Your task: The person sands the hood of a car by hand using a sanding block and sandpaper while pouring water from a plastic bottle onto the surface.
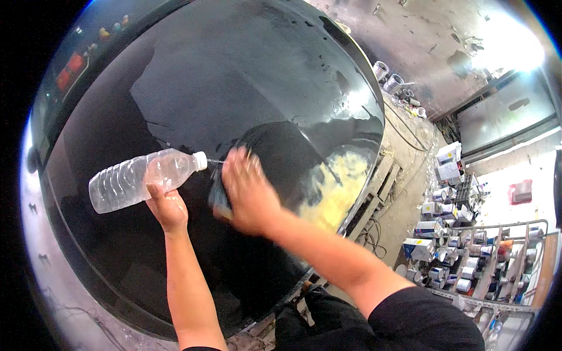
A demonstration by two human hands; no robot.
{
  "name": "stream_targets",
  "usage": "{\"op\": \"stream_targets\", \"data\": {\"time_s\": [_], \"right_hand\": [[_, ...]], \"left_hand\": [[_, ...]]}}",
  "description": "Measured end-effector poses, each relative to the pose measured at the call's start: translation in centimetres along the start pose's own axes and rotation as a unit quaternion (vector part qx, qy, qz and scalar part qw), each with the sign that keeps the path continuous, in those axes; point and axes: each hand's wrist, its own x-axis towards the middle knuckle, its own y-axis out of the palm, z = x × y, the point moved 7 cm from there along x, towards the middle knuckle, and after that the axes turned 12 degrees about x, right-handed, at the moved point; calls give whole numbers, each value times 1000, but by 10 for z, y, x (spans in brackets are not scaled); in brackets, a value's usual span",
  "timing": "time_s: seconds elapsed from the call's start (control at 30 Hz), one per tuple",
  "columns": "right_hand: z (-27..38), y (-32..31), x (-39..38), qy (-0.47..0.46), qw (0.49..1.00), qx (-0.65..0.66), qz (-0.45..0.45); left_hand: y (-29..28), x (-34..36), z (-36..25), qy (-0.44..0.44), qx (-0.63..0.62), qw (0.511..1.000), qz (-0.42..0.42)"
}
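A clear, ribbed plastic bottle (120, 186) with a white cap lies almost level in my left hand (168, 209), its fingers wrapped round the body. A thin stream of water leaves the cap toward my right hand (249, 190). That hand, smeared by motion, lies over a dark grey-blue flat sheet or pad (219, 196) against a large glossy black car panel (205, 257); sandpaper or cloth, I cannot tell. Wet, duller grey film covers the panel's far part. At its right edge is a sanded-looking yellow and pale patch (336, 190).
Wooden pallets (383, 175) lie on the floor beyond the panel's right edge, near a loose black cable (370, 237). Open cans (393, 83) stand by the far wall. A metal rack (492, 263) at the right holds several paint cans.
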Motion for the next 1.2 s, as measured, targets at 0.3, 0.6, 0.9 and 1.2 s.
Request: {"op": "stream_targets", "data": {"time_s": [0.3,0.6,0.9,1.2], "right_hand": [[-92,-43,28,101,988,12,-114],[-75,-27,-37,42,998,-46,-28],[25,40,-38,-145,985,-65,72],[-10,-8,104,-47,998,-31,-22]], "left_hand": [[11,6,-1,5,-3,1000,5],[10,3,-8,-8,-33,999,-28],[-6,1,-3,-7,-37,998,-54],[-48,60,-18,50,34,997,-55]]}}
